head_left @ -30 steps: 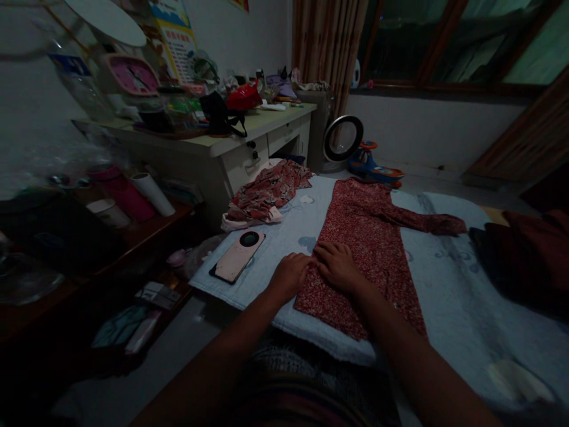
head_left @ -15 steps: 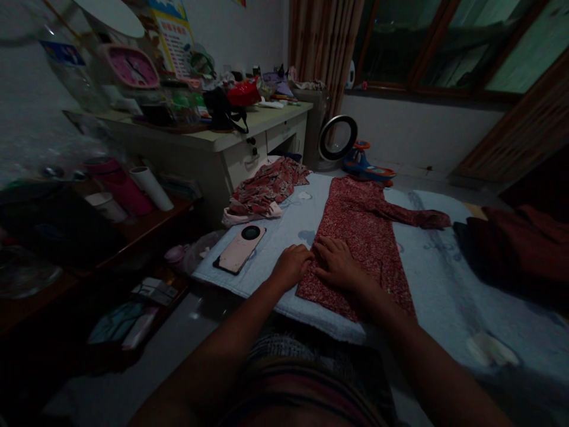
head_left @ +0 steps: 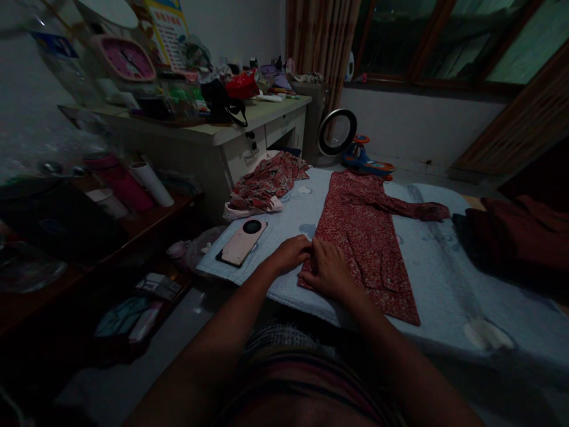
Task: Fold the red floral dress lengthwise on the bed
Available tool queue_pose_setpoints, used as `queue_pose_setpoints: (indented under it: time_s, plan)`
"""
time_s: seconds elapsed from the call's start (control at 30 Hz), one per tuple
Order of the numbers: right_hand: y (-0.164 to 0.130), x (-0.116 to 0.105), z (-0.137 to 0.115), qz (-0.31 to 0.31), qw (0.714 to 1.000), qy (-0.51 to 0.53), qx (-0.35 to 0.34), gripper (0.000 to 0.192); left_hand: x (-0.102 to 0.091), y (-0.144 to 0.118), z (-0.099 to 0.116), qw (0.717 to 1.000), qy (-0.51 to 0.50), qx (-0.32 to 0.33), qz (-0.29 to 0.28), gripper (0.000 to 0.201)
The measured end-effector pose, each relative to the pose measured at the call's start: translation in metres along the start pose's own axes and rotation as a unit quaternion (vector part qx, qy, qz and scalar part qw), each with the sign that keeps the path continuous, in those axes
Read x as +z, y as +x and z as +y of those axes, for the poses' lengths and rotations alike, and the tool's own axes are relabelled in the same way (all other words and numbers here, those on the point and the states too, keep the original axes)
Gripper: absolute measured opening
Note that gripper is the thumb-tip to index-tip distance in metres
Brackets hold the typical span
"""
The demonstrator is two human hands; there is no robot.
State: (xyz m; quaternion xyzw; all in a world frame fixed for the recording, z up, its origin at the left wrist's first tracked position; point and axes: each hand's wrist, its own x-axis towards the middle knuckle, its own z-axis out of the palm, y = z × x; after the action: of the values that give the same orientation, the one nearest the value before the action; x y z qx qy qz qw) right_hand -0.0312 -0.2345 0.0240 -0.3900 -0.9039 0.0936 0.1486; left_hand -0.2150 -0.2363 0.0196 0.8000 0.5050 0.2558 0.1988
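Observation:
A red speckled long-sleeved shirt lies spread on the light blue bed cover, one sleeve stretched out to the right. At its left edge, my left hand has its fingers bent together on the fabric; the fingertips are partly hidden. My right hand rests palm down on the shirt just beside it, fingers laid out and thumb apart. Small creases run through the cloth to the right of that hand. A pink phone with a round black camera ring lies left of my hands.
Beyond the phone sits a crumpled patterned red garment. Dark folded clothes are piled at the right. A cluttered desk stands at the back left, near a low shelf. A blue ride-on toy is behind the bed.
My right hand has drawn slightly left and toward me over the shirt, and creases have formed to its right. My left hand stays by the edge. The view has shifted a little.

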Motion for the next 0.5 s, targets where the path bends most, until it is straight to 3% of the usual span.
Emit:
queue_pose_setpoints:
  time_s: [0.5]
  plan:
    - [-0.0068,0.0022,-0.002,-0.007,1.0,0.003,0.004,0.101,0.0049,-0.0053,0.0015,0.999,-0.001,-0.018,0.041,0.025]
